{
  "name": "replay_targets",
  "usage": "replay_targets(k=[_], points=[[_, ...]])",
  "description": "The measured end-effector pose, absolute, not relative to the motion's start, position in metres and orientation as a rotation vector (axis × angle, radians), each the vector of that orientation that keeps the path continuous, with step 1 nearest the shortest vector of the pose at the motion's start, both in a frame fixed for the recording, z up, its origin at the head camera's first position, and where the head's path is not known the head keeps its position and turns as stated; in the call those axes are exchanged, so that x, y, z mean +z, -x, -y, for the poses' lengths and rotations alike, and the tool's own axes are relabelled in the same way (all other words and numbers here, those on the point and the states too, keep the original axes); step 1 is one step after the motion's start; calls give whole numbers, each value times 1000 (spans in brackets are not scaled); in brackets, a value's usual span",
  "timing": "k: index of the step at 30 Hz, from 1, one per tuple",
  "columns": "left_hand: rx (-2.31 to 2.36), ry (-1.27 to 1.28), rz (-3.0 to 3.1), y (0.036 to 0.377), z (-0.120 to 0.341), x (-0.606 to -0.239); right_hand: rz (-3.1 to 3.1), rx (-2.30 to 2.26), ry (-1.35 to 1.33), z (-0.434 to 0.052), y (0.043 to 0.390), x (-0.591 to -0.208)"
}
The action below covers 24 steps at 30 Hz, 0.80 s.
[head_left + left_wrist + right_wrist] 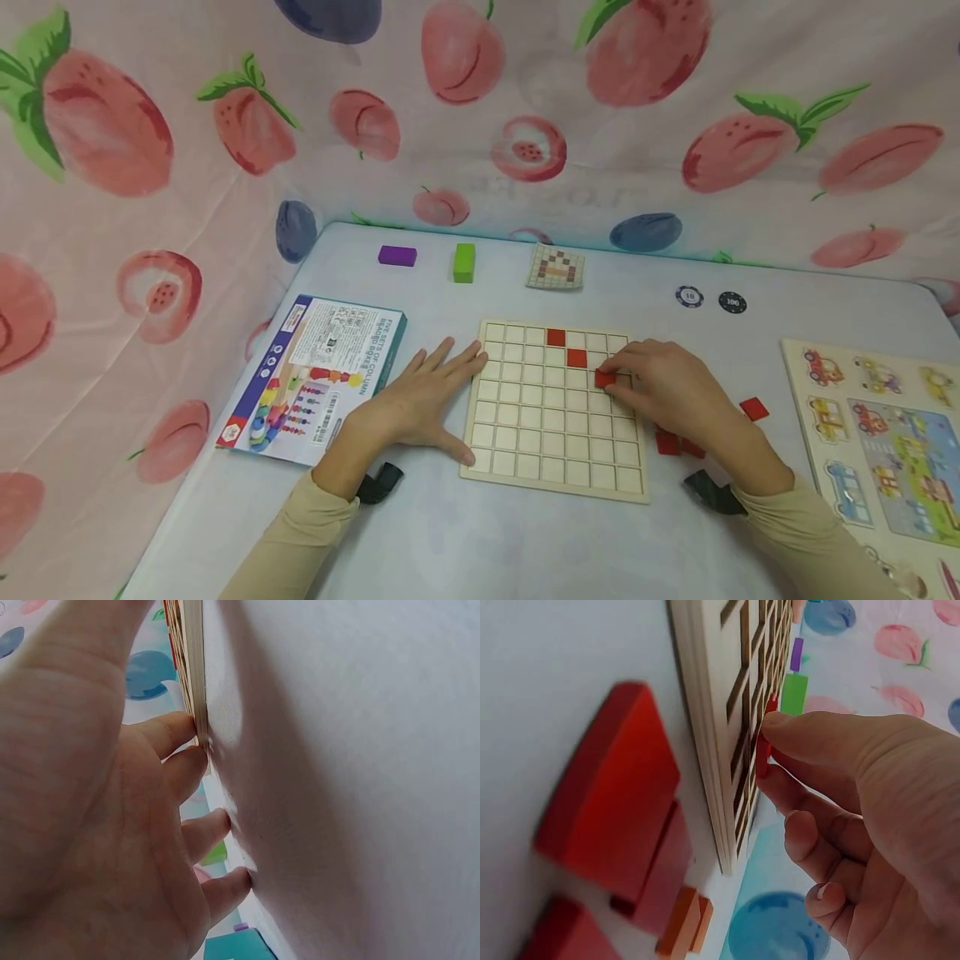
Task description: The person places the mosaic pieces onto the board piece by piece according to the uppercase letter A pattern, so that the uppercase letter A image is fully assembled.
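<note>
Red tiles (pixel 576 358) dot the pale wooden grid board (pixel 540 454), more red ones (pixel 753 408) loose off its right edge. Purple block (pixel 397 256) and green block (pixel 464 262) by the tabletop's far edge, against a pink peach-print cloth (pixel 150 208).

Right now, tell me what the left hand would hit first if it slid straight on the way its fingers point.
Left hand lies flat, fingertips at the wooden grid board's left edge, pointing up and right. Going on, it would meet that edge at once, probably riding onto the empty cells.

White table (pixel 525 550) carries grid board (pixel 525 433), box (pixel 315 375), puzzle (pixel 885 433), blocks.
</note>
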<state>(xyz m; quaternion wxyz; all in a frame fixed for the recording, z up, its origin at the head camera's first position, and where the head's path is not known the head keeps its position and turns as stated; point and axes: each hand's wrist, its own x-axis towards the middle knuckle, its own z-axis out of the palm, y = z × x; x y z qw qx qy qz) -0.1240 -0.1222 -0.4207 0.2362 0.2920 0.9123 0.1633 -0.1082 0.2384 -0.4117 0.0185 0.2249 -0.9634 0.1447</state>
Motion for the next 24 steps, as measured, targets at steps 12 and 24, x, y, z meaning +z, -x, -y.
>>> replay_targets(k=[12,24], points=[[433,-797,-2504,124,123,-419,2995,452,-735,-230,110,-414],[445,-799,-2499,124,122,-420,3030,455,-691,-231,110,-415]])
